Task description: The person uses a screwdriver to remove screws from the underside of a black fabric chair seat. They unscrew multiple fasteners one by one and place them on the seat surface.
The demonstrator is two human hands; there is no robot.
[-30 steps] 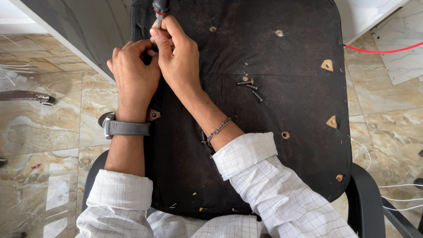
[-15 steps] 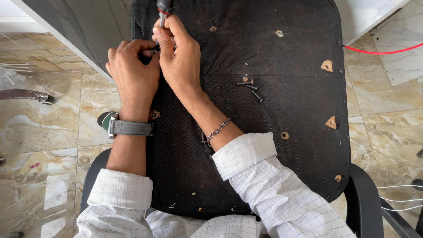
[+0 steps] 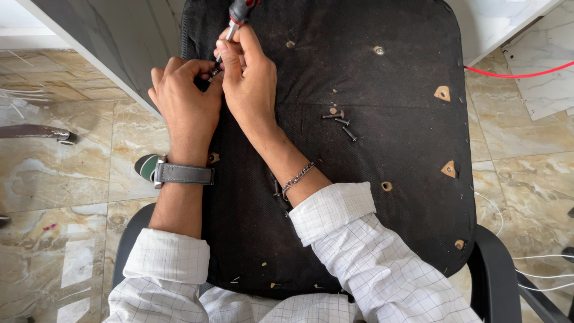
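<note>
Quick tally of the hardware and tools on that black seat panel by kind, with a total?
Loose dark screws lying on the black seat panel: 3
Screwdriver, gripped by the right hand, its tip by the left hand: 1
Total: 4

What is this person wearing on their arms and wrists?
Both arms are in a white shirt with a fine grid check, cuffs rolled back below the elbow. The left hand has a watch on a grey strap at its wrist. The right hand has a thin silver chain bracelet. No gloves or rings show.
</note>
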